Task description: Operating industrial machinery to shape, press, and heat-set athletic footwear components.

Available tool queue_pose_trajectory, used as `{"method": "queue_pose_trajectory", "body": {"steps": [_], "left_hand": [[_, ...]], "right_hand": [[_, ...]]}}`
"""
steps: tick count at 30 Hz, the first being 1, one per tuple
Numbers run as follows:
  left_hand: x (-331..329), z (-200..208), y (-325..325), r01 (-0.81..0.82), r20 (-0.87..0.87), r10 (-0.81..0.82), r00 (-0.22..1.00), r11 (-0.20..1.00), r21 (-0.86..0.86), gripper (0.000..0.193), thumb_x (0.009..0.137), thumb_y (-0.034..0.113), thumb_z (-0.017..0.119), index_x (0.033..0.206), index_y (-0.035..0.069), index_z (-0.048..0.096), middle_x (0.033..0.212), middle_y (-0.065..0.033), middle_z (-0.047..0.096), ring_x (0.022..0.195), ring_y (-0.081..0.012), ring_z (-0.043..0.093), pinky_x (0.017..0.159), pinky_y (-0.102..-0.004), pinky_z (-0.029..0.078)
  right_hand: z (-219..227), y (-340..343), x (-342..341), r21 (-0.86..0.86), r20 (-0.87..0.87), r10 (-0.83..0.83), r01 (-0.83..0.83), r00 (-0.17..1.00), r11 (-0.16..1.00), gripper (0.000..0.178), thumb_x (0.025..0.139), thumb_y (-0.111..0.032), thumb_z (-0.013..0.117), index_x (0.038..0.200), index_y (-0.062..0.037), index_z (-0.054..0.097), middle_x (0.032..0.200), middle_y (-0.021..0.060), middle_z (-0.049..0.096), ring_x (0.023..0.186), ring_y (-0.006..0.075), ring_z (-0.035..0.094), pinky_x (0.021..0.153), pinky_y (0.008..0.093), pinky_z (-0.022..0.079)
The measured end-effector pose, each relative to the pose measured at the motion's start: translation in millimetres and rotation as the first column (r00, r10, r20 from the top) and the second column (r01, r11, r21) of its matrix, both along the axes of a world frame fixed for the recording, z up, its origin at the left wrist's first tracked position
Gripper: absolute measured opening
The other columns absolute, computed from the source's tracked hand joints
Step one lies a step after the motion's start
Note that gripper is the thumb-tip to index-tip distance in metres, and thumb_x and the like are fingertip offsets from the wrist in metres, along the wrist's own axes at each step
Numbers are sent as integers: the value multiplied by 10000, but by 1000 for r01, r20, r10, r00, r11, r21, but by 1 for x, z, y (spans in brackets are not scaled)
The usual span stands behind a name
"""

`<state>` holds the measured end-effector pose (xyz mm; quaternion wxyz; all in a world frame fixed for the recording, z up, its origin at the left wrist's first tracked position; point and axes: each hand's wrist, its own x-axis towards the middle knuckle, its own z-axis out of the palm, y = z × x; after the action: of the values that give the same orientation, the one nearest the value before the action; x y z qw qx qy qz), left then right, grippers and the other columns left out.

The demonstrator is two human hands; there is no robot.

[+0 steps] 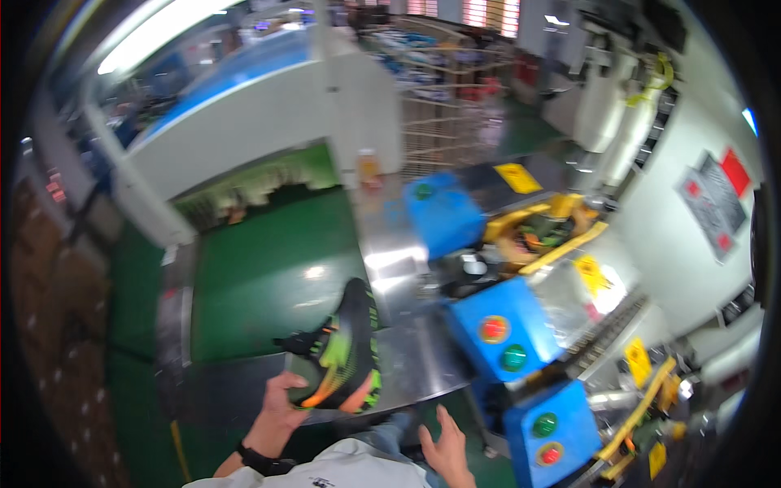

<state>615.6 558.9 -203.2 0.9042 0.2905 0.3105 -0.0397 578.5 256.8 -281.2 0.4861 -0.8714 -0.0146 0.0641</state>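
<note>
Left grip (281, 403) closed on the black-and-green shoe (346, 354) at its heel, over the steel tabletop (423, 358) beside the green conveyor belt (268, 276); right grip (446, 449) open, empty. Better steadied with both, sole level.

One head-worn fisheye view looks steeply down, close over the green conveyor belt (268, 268).

Bright overhead strip light (163, 28) glares top left. The whole picture is motion-blurred. Fisheye bending darkens and curves the rim
</note>
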Motion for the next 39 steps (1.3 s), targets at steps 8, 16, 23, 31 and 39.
{"method": "queue_pose_trajectory", "body": {"steps": [8,16,23,31,39], "left_hand": [[-138,-83,105,-388,3,448,894,770,506,469,619,-90,531,1067,46,520,947,-79,589,871,-246,607,791,-379,519],[-174,-233,215,-61,-77,291,954,437,897,887,657,-8,657,1440,11,241,1305,-166,454,1222,-272,452,1040,-364,359],[-69,-188,380,-119,71,169,983,298,947,745,802,103,632,1435,-28,262,1475,-237,302,1389,-347,275,1150,-425,203],[51,-338,514,362,-354,109,929,-467,807,614,804,246,614,1347,19,437,1467,-229,315,1379,-348,286,1134,-508,206],[98,-340,531,150,-139,56,989,-320,935,514,763,222,622,1236,37,545,1403,-164,447,1311,-301,415,1107,-495,264]], "right_hand": [[31,34,-22,148,-144,303,-282,942,948,392,886,-138,592,1220,60,543,1181,257,597,1082,384,593,911,399,482],[-29,130,26,-356,-146,391,-417,909,836,332,893,-134,559,1193,6,578,1067,228,660,992,306,658,832,373,504],[-38,359,155,65,-111,645,-642,756,764,331,873,-135,617,1168,13,582,1103,162,670,985,262,675,842,341,548],[-76,691,375,-588,255,933,-725,253,358,292,828,-134,601,1066,26,543,990,211,637,917,384,625,790,442,528],[-124,910,664,-994,-94,989,70,-112,-86,481,990,-167,368,1420,-381,367,897,106,658,747,264,665,680,385,518]]}}
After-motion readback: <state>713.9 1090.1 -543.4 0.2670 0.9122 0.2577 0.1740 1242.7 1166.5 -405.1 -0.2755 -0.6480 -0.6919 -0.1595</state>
